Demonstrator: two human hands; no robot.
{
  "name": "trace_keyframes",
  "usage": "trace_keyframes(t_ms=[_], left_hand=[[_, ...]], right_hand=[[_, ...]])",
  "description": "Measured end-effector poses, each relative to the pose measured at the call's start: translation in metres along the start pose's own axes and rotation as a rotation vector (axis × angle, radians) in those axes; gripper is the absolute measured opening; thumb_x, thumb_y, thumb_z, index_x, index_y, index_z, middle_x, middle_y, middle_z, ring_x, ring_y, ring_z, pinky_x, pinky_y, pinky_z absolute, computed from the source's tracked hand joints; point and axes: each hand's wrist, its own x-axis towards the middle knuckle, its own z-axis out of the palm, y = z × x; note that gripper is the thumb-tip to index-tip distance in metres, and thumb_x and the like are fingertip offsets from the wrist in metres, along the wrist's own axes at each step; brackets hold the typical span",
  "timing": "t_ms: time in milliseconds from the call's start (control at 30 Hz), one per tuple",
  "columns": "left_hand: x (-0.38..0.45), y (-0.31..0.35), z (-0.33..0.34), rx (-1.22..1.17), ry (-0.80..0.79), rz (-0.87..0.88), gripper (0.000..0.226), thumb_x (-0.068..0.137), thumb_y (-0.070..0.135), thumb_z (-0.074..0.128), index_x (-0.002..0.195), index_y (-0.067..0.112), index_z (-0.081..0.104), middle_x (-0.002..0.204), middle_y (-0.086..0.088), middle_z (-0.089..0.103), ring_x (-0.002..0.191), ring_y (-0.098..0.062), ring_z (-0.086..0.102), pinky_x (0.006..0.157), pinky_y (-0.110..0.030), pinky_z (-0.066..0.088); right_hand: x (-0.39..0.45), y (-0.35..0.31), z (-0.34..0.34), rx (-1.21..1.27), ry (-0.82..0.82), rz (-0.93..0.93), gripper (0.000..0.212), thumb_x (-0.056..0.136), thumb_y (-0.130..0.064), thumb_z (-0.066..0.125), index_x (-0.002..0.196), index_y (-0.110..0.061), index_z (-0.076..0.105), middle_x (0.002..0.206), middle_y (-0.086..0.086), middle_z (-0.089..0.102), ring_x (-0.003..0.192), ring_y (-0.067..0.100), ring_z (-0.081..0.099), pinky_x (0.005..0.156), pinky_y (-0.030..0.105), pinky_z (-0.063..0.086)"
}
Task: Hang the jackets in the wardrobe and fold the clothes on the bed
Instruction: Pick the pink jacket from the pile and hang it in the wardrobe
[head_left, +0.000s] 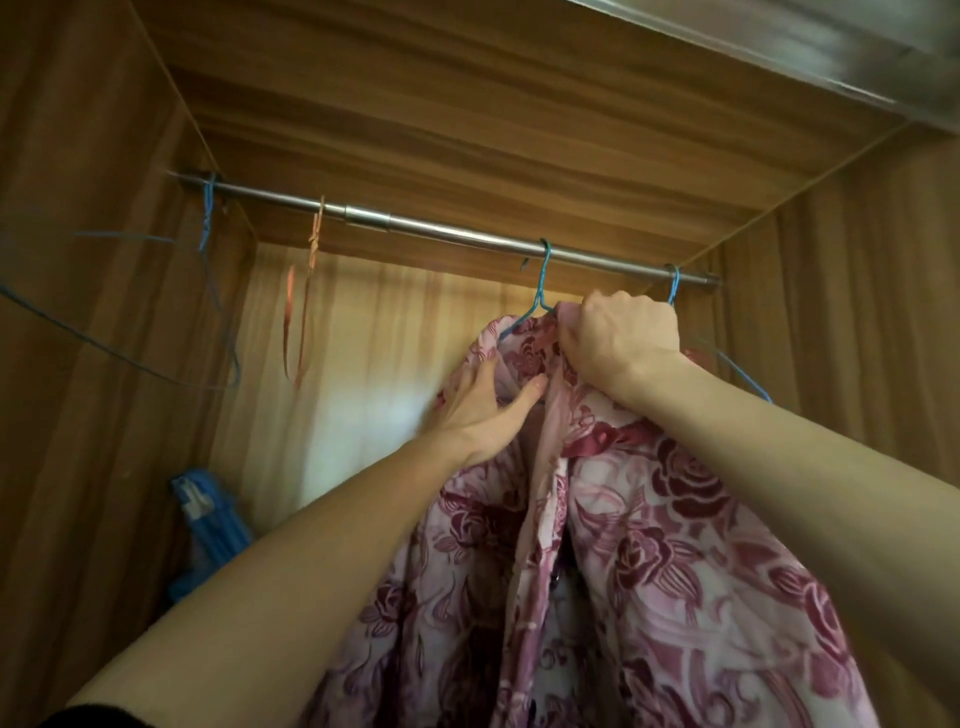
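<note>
Pink rose-patterned velvet jacket (623, 545) nearest | right hand (623, 340) fists collar, steadying it on blue wire hanger (537, 296) | left hand (483, 402) flat, smoothing shoulder | steel rail (441, 228) bears hook.

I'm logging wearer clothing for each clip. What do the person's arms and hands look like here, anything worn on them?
Both forearms are bare up to the frame edge. The left hand and right hand show no gloves, rings, watch or bracelets. A sliver of dark fabric sits by the left arm at the bottom edge, possibly a sleeve; too little shows to tell.
</note>
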Motion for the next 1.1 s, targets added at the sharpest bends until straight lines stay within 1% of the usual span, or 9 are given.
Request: trace_keyframes(t_ms=[67,133,233,333,433,633,733,867,1100], left_hand=[[-0.007,0.0,-0.003,0.05,0.021,0.03,0.102,0.082,0.094,0.03,0.164,0.038,0.008,0.175,0.004,0.01,0.159,-0.024,0.017,0.126,-0.053,0.023],[-0.019,0.0,-0.009,0.12,0.058,0.09,0.089,0.09,0.085,0.035,0.162,0.038,0.014,0.172,0.003,0.019,0.156,-0.023,0.026,0.123,-0.049,0.03],[-0.045,-0.003,-0.016,0.23,0.097,0.141,0.075,0.095,0.077,0.037,0.157,0.035,0.03,0.167,0.003,0.034,0.149,-0.024,0.038,0.114,-0.044,0.039],[-0.081,-0.013,-0.012,0.307,0.158,0.188,0.062,0.101,0.065,0.043,0.153,0.03,0.041,0.159,0.002,0.047,0.143,-0.024,0.045,0.109,-0.04,0.044],[-0.123,-0.025,0.0,0.337,0.22,0.236,0.054,0.102,0.057,0.047,0.146,0.026,0.051,0.142,0.001,0.06,0.13,-0.023,0.053,0.1,-0.036,0.046],[-0.238,-0.04,0.027,0.394,0.351,0.306,0.058,0.098,0.047,0.053,0.145,0.013,0.056,0.142,-0.005,0.061,0.133,-0.026,0.055,0.114,-0.041,0.041],[-0.3,-0.05,0.025,0.506,0.353,0.2,0.056,0.098,0.042,0.052,0.145,0.01,0.056,0.141,-0.008,0.062,0.133,-0.029,0.054,0.114,-0.045,0.041],[-0.369,-0.059,0.016,0.629,0.267,0.007,0.059,0.096,0.044,0.057,0.145,0.011,0.057,0.144,-0.008,0.06,0.136,-0.03,0.054,0.115,-0.051,0.042],[-0.455,-0.037,0.024,0.818,0.3,-0.136,0.05,0.092,0.037,0.066,0.132,0.007,0.066,0.141,-0.011,0.061,0.142,-0.032,0.049,0.116,-0.056,0.039]], right_hand=[[-0.016,-0.001,0.004,-0.03,0.022,-0.033,0.04,0.105,-0.039,0.044,0.126,-0.007,0.059,0.124,0.018,0.066,0.114,0.039,0.064,0.079,0.039,0.043],[-0.035,0.001,0.009,-0.025,0.033,-0.053,0.05,0.101,-0.044,0.049,0.131,-0.005,0.055,0.128,0.021,0.062,0.118,0.041,0.059,0.093,0.044,0.044],[-0.073,0.011,0.014,0.087,0.145,-0.11,0.05,0.095,-0.043,0.051,0.124,-0.003,0.062,0.122,0.022,0.065,0.116,0.042,0.058,0.1,0.051,0.043],[-0.128,0.013,0.016,0.208,0.178,-0.134,0.059,0.092,-0.044,0.044,0.135,-0.005,0.058,0.127,0.018,0.064,0.122,0.04,0.056,0.107,0.049,0.041],[-0.182,0.008,0.019,0.315,0.164,-0.147,0.062,0.097,-0.042,0.045,0.147,-0.006,0.049,0.139,0.015,0.058,0.137,0.035,0.048,0.115,0.046,0.039],[-0.278,-0.018,0.033,0.565,0.056,-0.172,0.061,0.105,-0.045,0.046,0.152,-0.006,0.047,0.154,0.011,0.05,0.148,0.029,0.04,0.123,0.043,0.031],[-0.321,-0.026,0.043,0.764,0.013,-0.201,0.054,0.105,-0.039,0.054,0.149,-0.008,0.051,0.154,0.008,0.051,0.15,0.025,0.038,0.122,0.044,0.032],[-0.377,-0.037,0.055,0.968,-0.021,-0.21,0.05,0.101,-0.032,0.063,0.144,-0.008,0.058,0.15,0.005,0.055,0.148,0.021,0.042,0.122,0.046,0.035],[-0.449,-0.052,0.056,1.228,-0.24,-0.321,0.063,0.102,-0.044,0.06,0.154,-0.011,0.046,0.16,-0.002,0.043,0.153,0.014,0.034,0.12,0.045,0.037]])
